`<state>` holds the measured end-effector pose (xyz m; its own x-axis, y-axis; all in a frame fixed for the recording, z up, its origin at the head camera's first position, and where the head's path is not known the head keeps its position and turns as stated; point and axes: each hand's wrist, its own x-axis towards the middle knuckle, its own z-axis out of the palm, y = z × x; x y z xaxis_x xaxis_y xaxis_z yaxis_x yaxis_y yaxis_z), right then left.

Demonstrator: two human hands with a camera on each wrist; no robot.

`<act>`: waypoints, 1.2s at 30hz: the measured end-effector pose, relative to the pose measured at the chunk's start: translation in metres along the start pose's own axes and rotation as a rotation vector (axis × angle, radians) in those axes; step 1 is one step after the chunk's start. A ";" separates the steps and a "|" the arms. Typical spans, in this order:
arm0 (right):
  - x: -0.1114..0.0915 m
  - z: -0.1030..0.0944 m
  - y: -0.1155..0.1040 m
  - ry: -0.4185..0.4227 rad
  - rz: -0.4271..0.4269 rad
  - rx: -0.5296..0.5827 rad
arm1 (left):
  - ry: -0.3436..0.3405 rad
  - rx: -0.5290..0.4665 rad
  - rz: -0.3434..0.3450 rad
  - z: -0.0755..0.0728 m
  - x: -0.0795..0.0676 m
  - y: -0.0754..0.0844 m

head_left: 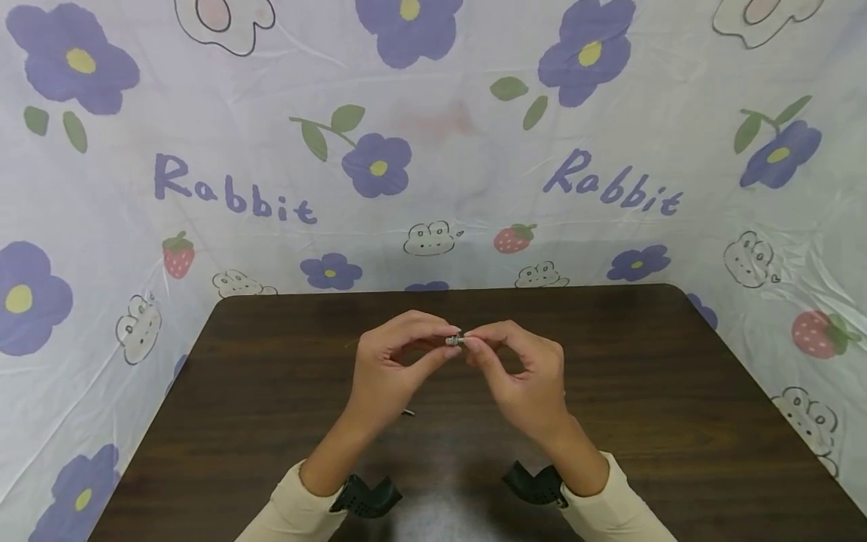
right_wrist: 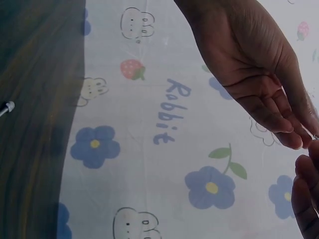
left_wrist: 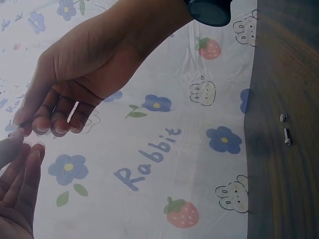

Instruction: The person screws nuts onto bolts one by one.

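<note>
Between the two hands, above the table, is a small silver metal bolt (head_left: 454, 341) with a wider ridged part toward the left and a thin shank toward the right. My left hand (head_left: 396, 369) pinches the wider end between thumb and index finger. The thin end is pinched by the thumb and index finger of my right hand (head_left: 524, 373), and the fingertips of both hands nearly meet. Fingers mostly cover the piece in both wrist views. Below the hands, another bolt (left_wrist: 287, 137) lies on the table with a small nut (left_wrist: 283, 118) close by.
The dark wooden table (head_left: 643, 421) spreads beneath both forearms. Behind it and along its sides hangs a white cloth (head_left: 467, 173) printed with flowers, strawberries and lettering. Each wrist wears a black camera mount, such as the left mount (head_left: 369, 497).
</note>
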<state>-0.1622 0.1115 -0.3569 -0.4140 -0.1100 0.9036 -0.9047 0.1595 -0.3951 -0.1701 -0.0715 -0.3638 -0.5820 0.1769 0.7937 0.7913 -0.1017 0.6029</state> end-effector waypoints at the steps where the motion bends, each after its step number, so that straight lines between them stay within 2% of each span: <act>1: 0.000 0.000 0.000 0.001 -0.002 0.001 | 0.000 0.003 -0.006 0.000 0.000 0.000; 5: 0.001 -0.001 -0.001 0.001 -0.008 0.000 | 0.000 -0.009 -0.055 0.001 0.001 -0.001; 10: 0.001 -0.002 0.000 -0.001 -0.010 -0.012 | -0.010 -0.076 -0.119 0.000 0.001 -0.002; 14: 0.002 -0.003 0.001 -0.005 -0.014 -0.011 | -0.030 -0.103 -0.059 0.001 0.002 -0.002; 18: 0.002 -0.003 0.000 -0.006 -0.019 -0.013 | -0.010 -0.051 -0.003 0.002 0.003 0.000; 23: 0.001 0.000 -0.001 -0.012 -0.006 0.002 | 0.029 -0.022 -0.059 0.001 0.002 0.003; 26: 0.001 0.001 -0.001 -0.007 -0.004 0.006 | 0.027 -0.044 -0.094 -0.001 0.002 0.005; 31: 0.002 -0.001 -0.001 -0.004 -0.014 -0.008 | 0.013 -0.044 -0.091 -0.001 0.002 0.005; 36: 0.001 -0.002 0.002 -0.025 0.009 0.000 | 0.041 -0.015 -0.123 0.001 0.001 0.004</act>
<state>-0.1639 0.1133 -0.3567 -0.4243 -0.1330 0.8957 -0.9011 0.1601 -0.4031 -0.1668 -0.0704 -0.3606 -0.6823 0.1488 0.7158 0.7103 -0.0967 0.6972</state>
